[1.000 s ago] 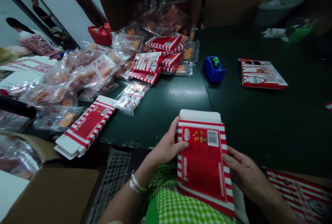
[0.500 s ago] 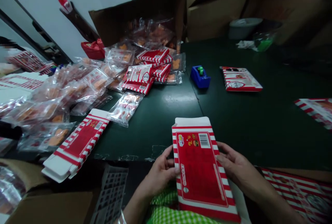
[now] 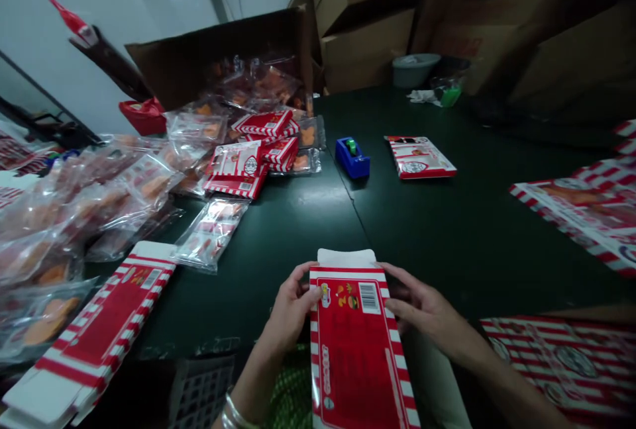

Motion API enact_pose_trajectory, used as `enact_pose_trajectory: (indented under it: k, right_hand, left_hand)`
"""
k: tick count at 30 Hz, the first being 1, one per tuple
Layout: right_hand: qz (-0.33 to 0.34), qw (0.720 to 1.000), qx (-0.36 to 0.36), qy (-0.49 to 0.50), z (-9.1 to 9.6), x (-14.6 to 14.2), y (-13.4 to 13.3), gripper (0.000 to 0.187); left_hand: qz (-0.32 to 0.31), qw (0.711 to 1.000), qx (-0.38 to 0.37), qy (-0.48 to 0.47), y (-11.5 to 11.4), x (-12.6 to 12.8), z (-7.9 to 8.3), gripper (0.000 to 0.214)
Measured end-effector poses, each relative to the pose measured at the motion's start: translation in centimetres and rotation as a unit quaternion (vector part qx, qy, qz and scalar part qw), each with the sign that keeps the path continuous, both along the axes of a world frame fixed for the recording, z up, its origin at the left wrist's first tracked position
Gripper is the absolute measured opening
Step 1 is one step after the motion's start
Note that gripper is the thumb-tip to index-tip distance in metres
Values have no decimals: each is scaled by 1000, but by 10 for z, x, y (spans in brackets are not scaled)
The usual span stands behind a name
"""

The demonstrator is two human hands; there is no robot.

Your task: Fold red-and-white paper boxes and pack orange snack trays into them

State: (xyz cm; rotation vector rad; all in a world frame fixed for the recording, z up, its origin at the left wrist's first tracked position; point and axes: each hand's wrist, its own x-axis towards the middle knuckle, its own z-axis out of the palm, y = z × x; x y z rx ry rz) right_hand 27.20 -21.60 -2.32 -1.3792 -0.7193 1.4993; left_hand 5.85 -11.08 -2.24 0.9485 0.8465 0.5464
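Both my hands grip a flat, unfolded red-and-white striped carton (image 3: pixel 355 343) near the table's front edge, its white flap pointing away from me. My left hand (image 3: pixel 289 308) holds its left edge, and my right hand (image 3: pixel 424 306) holds its right edge. The carton's lower end runs out of view. To the left, another flat striped carton (image 3: pixel 102 339) lies on the dark green table (image 3: pixel 293 296). Beyond it lie several clear sealed bags of orange pieces (image 3: pixel 209 234), and a small stack of red cartons (image 3: pixel 236 169) stands farther back.
A blue tape dispenser (image 3: pixel 352 157) and a flat printed carton (image 3: pixel 420 157) stand on the table. Striped cartons (image 3: pixel 581 217) lie at the right. An open cardboard box (image 3: pixel 213 61) holds more bags. Stacked cardboard boxes (image 3: pixel 368 25) stand behind the table.
The view has swung up and left, so the table items sit smaller and farther left. My hands have moved up along the carton's sides, and less of my green checked lap shows.
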Motion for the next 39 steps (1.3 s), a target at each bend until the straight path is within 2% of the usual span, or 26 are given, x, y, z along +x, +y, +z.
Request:
enact_pose_trajectory:
  k: [3, 5, 8, 12, 15, 16, 18, 20, 22, 24, 27, 31, 35, 39]
  right_hand:
    - [-10, 997, 24, -71, 3, 10, 5, 51]
    - [-29, 993, 48, -107, 4, 11, 8, 41]
    - [-52, 983, 88, -154, 4, 11, 15, 36]
    - [-63, 988, 63, -125, 4, 16, 27, 31]
    - [6, 995, 60, -85, 8, 21, 33, 38]
    - [34, 993, 66, -91, 10, 22, 33, 35]
    - [67, 982, 87, -157, 11, 22, 32, 23]
    - [68, 959, 127, -246, 12, 21, 28, 21]
    - [75, 946, 144, -282, 13, 21, 23, 22]
    - [86, 959, 113, -244, 14, 21, 20, 27]
    - [78, 986, 45, -141, 20, 21, 23, 31]
    - [85, 995, -10, -60, 31, 15, 35, 31]
    - [46, 997, -42, -53, 37, 8, 43, 32]
    - [23, 996, -12, -86, 33, 8, 41, 32]
  left_hand:
    - [6, 997, 55, 52, -1, -1, 4, 34]
    - [18, 989, 116, 85, 0, 2, 6, 29]
    - [34, 985, 136, 105, 3, 8, 5, 28]
    - [71, 988, 101, 91, 8, 13, 1, 23]
    - [30, 992, 101, 72, 13, 14, 1, 26]
    - [10, 992, 108, 71, 14, 14, 3, 21]
    - [-14, 989, 129, 78, 16, 12, 6, 10]
    - [-22, 986, 141, 81, 16, 8, 10, 6]
    - [-50, 984, 153, 78, 15, 5, 14, 7]
    - [-74, 981, 159, 78, 12, 4, 16, 11]
    - [-62, 978, 174, 99, 12, 8, 14, 17]
    - [-54, 978, 168, 111, 21, 20, 14, 14]
    - [-66, 980, 152, 112, 33, 26, 22, 12]
    - [-84, 974, 179, 110, 33, 24, 26, 9]
